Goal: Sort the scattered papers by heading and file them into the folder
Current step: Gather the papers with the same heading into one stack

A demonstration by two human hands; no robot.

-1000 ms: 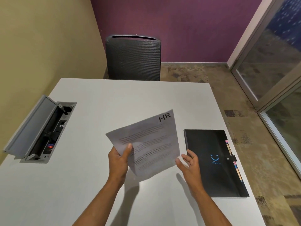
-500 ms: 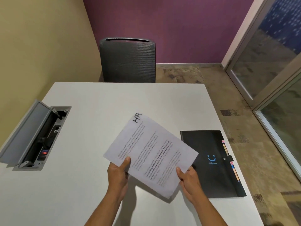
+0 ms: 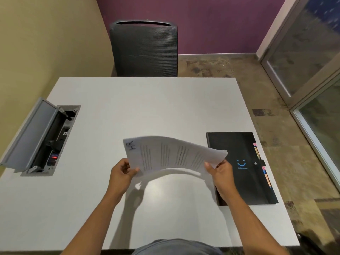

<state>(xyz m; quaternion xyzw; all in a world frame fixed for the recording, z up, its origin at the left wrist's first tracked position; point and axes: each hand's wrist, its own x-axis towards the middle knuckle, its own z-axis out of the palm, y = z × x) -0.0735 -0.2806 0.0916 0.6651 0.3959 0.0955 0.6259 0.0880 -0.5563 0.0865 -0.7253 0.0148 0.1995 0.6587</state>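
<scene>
Two hands on the paper now, and it's been swung round since half a second ago: the sheet (image 3: 174,155) was lying diagonal with the "HR" heading pointing up and away, now it sits sideways with HR at its left end. It's also bowed upward in the middle like an arch, where before it looked flat. Left hand (image 3: 122,172) pinches the left end, thumb on top, fingers curled under. Right hand (image 3: 220,172) grips the right end the same way, and that corner hangs over the folder's left part. Looks like thin white printed paper, maybe more than one sheet at the right edge, can't tell for sure.

Folder (image 3: 242,168) is flat, matte black, rectangular, with a blue smiley and coloured tabs down its right edge, lying closed on the smooth white counter (image 3: 147,107), just right of the paper.
</scene>
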